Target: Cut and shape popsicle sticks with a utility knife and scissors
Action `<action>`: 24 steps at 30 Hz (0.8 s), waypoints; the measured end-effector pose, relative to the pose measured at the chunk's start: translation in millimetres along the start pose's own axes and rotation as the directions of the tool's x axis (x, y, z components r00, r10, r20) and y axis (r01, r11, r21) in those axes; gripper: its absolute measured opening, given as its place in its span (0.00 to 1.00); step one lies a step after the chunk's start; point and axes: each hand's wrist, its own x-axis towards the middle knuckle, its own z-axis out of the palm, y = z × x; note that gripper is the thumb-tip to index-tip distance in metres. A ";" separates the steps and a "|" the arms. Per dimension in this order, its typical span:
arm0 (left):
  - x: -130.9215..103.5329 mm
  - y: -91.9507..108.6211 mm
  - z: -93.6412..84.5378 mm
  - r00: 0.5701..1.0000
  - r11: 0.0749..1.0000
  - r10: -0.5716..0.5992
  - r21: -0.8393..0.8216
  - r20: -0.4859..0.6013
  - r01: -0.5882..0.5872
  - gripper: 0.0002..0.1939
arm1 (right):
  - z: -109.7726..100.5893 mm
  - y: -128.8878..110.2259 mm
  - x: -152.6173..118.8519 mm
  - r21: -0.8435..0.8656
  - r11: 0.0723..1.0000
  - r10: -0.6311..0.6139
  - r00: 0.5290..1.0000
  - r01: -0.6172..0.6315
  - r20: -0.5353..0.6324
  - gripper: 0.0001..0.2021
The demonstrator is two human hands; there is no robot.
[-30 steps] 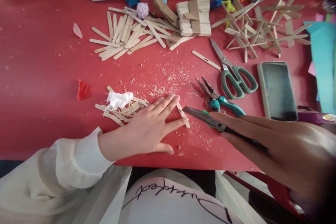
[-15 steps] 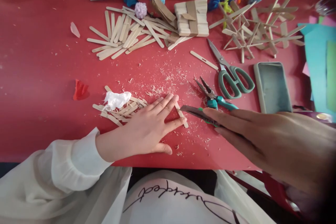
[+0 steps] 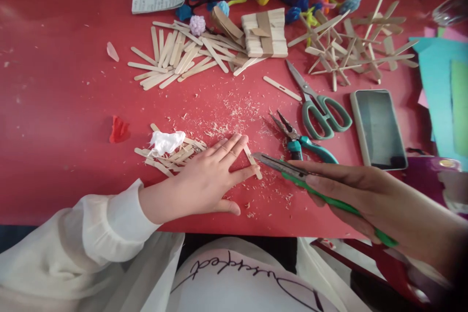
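Note:
My left hand (image 3: 204, 173) lies flat on the red table with its fingers spread, the index and middle fingertips pressing down a wooden craft stick (image 3: 249, 156). In my right hand (image 3: 365, 195) is a green utility knife (image 3: 321, 195), its blade extended toward that stick with a small gap between them. Beneath and beside my left wrist lies a small heap of craft sticks (image 3: 157, 165), with a crumpled white piece (image 3: 166, 142) on top. Pale wood shavings (image 3: 234, 112) are scattered around the pinned stick.
Needle-nose pliers (image 3: 292, 136) and scissors (image 3: 318, 102) lie near my right hand, by a slotted stick (image 3: 282, 88) and a phone (image 3: 380, 129). Farther back are loose sticks (image 3: 175, 53), a banded bundle (image 3: 252, 34), joined sticks (image 3: 358, 48) and coloured paper (image 3: 438, 83).
My right hand has turned, so the knife's green handle now shows more. The blade stays near the stick. My left hand holds its place on the stick; the whole view has shifted slightly.

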 end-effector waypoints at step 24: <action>8.3 -0.7 -15.6 0.981 0.988 -0.126 0.071 -0.145 0.138 0.12 | 47.6 49.2 -19.5 0.194 0.929 -0.221 0.891 0.316 -0.396 0.27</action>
